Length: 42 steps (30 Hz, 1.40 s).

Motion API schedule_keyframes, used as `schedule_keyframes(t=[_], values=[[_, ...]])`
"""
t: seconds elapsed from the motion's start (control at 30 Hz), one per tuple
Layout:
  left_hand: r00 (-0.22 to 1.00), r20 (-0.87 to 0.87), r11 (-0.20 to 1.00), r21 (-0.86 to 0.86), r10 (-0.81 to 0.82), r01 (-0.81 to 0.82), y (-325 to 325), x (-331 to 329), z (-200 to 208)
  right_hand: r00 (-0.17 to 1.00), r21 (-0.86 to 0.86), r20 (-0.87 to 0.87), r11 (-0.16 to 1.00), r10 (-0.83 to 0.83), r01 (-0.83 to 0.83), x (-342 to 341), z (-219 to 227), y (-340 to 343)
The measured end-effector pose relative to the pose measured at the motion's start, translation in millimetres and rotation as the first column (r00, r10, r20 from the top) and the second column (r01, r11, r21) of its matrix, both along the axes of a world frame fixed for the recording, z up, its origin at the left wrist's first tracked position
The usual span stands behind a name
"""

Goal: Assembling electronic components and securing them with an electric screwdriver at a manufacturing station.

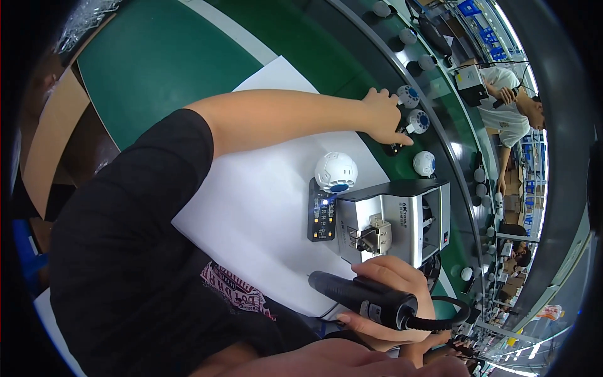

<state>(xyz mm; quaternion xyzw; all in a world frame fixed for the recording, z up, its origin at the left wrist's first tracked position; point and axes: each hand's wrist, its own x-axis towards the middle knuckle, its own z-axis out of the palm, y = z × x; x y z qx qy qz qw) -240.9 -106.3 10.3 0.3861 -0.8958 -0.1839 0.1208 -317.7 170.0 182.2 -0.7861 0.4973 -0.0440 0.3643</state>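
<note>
My left arm stretches across to the far side, and my left hand (pixel 381 118) is over the green belt with its fingers apart. Beside its fingertips are a white domed device (pixel 408 96) and a second white dome (pixel 418 120), both with blue undersides; whether the fingers touch them I cannot tell. Part of a dark board (pixel 394 149) shows below that hand. In my right hand (pixel 402 292) is a black electric screwdriver (pixel 352 295), its thin bit pointing left. Another white dome (pixel 336 171) sits on a black circuit board (pixel 322 217) with small lit lamps, on the white sheet.
A silver and black screw feeder (pixel 396 220) stands between the screwdriver and the belt. The white sheet (pixel 264 213) covers the near worktop. Further domes (pixel 424 163) lie along the conveyor (pixel 352 56). Across it, a person (pixel 502 113) holds a dark tool. A cardboard box (pixel 53 144) is at left.
</note>
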Motion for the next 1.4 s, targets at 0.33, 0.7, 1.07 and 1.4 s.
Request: schedule_keyframes(t=[0.33,0.7,1.07,1.4], values=[[0.986,-0.045,0.973,-0.163,0.158,-0.163,26,-11,-6,0.784,0.003,0.062,0.786,0.617,-0.619,-85,-73,-37],[0.870,-0.314,0.845,-0.264,0.381,-0.465,44,126,3,0.969,0.016,0.219,0.994,-0.112,0.111,9,0,73],[0.650,-0.230,0.603,-0.244,0.725,-0.759,187,277,-30,0.975,0.011,0.212,0.998,0.064,-0.068,-6,-18,73],[0.856,-0.057,0.697,-0.555,0.513,-0.454,104,276,5,0.976,-0.234,0.150,0.965,0.156,-0.118,2,-17,82]])
